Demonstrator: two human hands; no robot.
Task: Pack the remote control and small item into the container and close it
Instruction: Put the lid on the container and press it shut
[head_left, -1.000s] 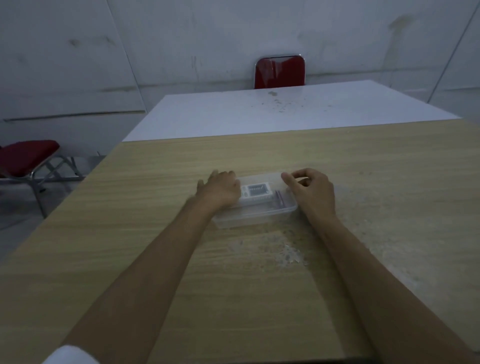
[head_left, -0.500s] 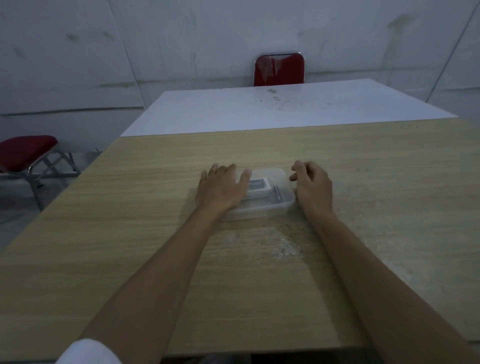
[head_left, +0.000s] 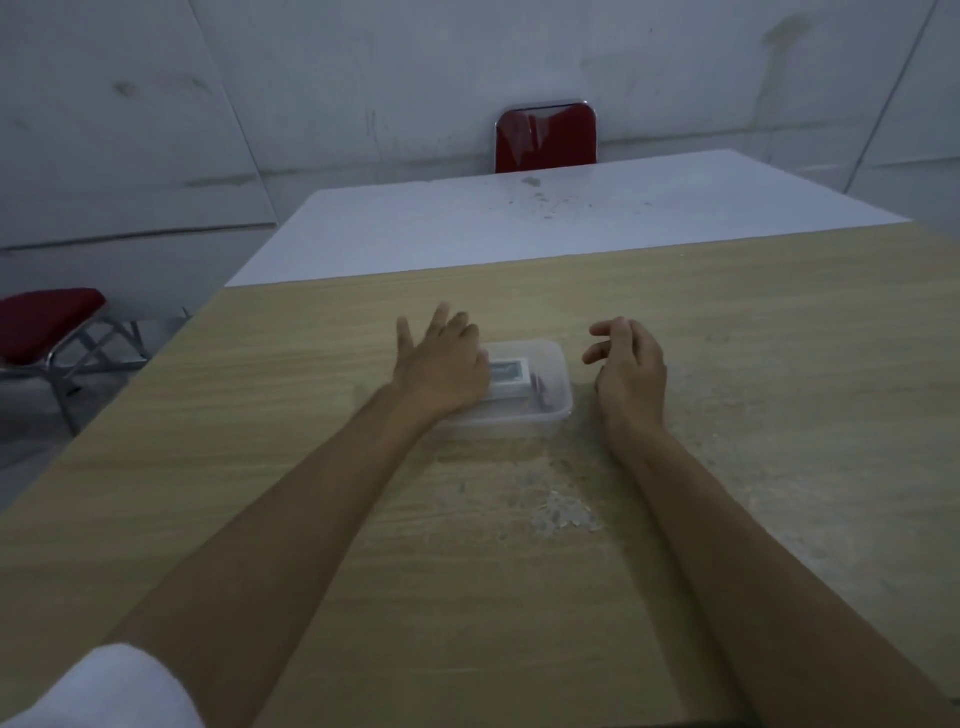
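A clear plastic container with its lid on sits in the middle of the wooden table. Through the lid I see the white remote control and a small dark item at its right side. My left hand lies flat over the container's left end with fingers spread. My right hand hovers just right of the container, fingers loosely curled and apart, holding nothing and not touching the box.
A white table adjoins the far edge of the wooden one. A red chair stands behind it against the wall, and another red chair is on the floor at the left. Worn pale patches mark the wood near me.
My right hand has come off the container's right end and moved a little to the right. My left hand has spread its fingers flat on the lid.
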